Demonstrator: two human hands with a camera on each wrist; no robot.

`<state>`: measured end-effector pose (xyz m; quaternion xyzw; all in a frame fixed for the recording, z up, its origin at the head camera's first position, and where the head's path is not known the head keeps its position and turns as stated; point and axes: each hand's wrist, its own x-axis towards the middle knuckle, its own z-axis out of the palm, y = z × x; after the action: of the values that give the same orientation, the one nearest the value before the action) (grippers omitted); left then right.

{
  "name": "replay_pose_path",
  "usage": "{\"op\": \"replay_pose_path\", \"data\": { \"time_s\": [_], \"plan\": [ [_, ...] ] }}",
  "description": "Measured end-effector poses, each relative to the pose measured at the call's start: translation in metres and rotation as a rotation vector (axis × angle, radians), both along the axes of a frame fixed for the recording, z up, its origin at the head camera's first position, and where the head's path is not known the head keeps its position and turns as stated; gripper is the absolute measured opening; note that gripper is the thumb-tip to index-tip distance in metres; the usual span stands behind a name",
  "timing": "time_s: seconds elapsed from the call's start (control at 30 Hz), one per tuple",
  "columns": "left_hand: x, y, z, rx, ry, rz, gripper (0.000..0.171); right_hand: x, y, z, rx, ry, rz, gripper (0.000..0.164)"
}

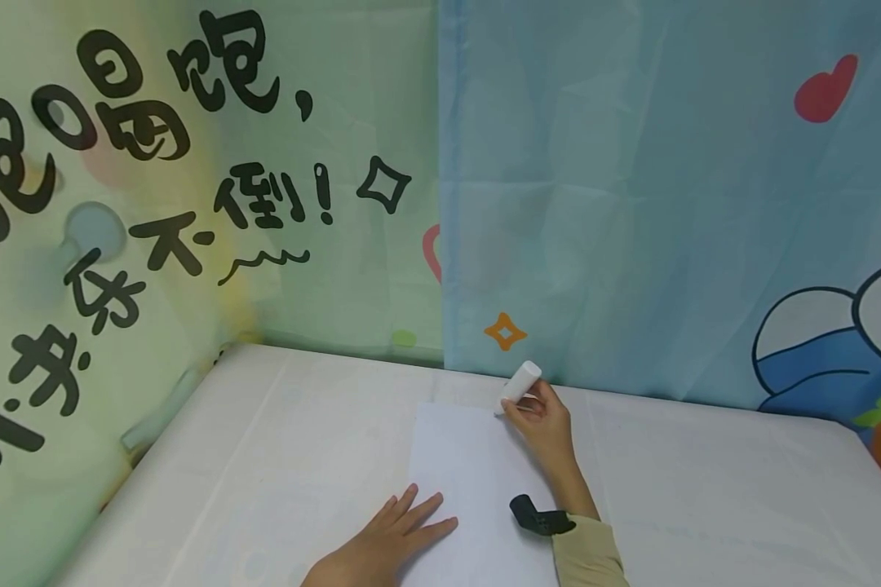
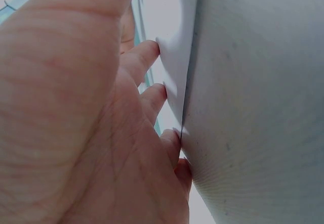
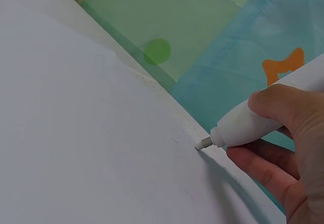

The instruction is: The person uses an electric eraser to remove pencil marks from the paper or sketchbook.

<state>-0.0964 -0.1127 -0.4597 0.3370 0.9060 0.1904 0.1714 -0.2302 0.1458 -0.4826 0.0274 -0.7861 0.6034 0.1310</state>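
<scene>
My right hand (image 1: 551, 428) pinches a white electric eraser (image 1: 520, 383) between thumb and fingers, tilted, near the far right corner of a white sheet of paper (image 1: 462, 465). In the right wrist view the eraser's body (image 3: 243, 125) tapers to a thin whitish tip in a metal sleeve, right at the paper's surface (image 3: 91, 123). Faint small marks lie on the paper near the tip. My left hand (image 1: 382, 542) rests with spread fingers on the near left part of the sheet. In the left wrist view its fingertips (image 2: 152, 47) press at the paper (image 2: 174, 32).
A white-covered table (image 1: 301, 456) lies under the paper. Behind it hang a green curtain (image 1: 352, 90) with black lettering and a blue curtain (image 1: 631, 204) with printed shapes. A black wrist camera (image 1: 536, 518) sits by my right sleeve (image 1: 589, 554).
</scene>
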Motion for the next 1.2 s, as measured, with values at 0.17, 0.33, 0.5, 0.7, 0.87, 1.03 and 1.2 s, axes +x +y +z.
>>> {"op": "replay_pose_path", "data": {
  "time_s": [0.17,0.33,0.5,0.7,0.87,1.03,1.2],
  "plan": [
    [0.000,0.000,-0.001,-0.005,0.004,0.001,0.083,0.001,0.000,0.001,0.001,0.005,-0.003,0.051],
    [0.000,-0.001,-0.002,0.001,0.015,-0.008,0.083,0.002,-0.002,0.003,0.003,0.010,0.009,0.051],
    [0.000,-0.001,-0.003,0.006,0.029,-0.017,0.082,0.004,-0.003,0.005,0.002,0.010,0.018,0.051],
    [0.001,-0.001,-0.004,0.011,0.039,-0.018,0.082,0.002,-0.006,0.004,-0.004,-0.015,0.033,0.052],
    [0.001,-0.001,-0.004,-0.005,0.040,-0.018,0.081,0.002,-0.007,0.002,-0.014,-0.019,0.048,0.051],
    [0.001,0.000,-0.002,-0.017,0.022,-0.014,0.083,0.002,-0.010,0.001,-0.006,-0.014,0.060,0.050],
    [0.000,0.000,-0.002,-0.031,0.013,-0.010,0.086,0.002,-0.011,0.002,-0.008,-0.030,0.082,0.050]
  ]
}}
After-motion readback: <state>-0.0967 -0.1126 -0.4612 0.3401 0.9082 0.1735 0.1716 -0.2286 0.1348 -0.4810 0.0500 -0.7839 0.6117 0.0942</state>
